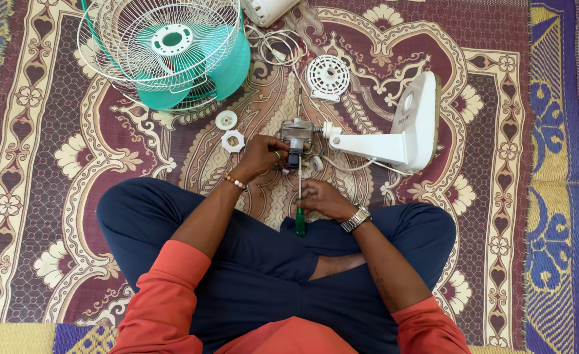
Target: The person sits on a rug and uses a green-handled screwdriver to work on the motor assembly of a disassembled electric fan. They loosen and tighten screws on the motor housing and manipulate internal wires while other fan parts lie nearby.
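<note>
While we sit cross-legged on the patterned carpet [53, 196], our right hand [325, 198] closes around the shaft of a green-handled screwdriver [300, 206], with the handle hanging just below the grip and the blade running straight up from it. Our left hand [260, 156] sits just above and to the left of that grip, its fingers curled around the side of the fan motor [297, 136]. The motor stands immediately beyond the screwdriver tip; whether the tip touches a screw we cannot tell. A beaded bracelet [235, 181] circles the left wrist, and a metal watch [356, 219] circles the right.

Just to the right of the motor, joined to it, lies the white fan stand [394, 137], tipped on its side with its base facing away to the right. Two small white plastic nuts [230, 131] lie just left of the left hand. Beyond the motor, a round white slotted cover [328, 77] rests on the carpet, with a coil of white cable [277, 47] next to it. Farthest from the grip, up and to the left, the wire fan guard [138, 59] lies over the teal fan blades [233, 65].
</note>
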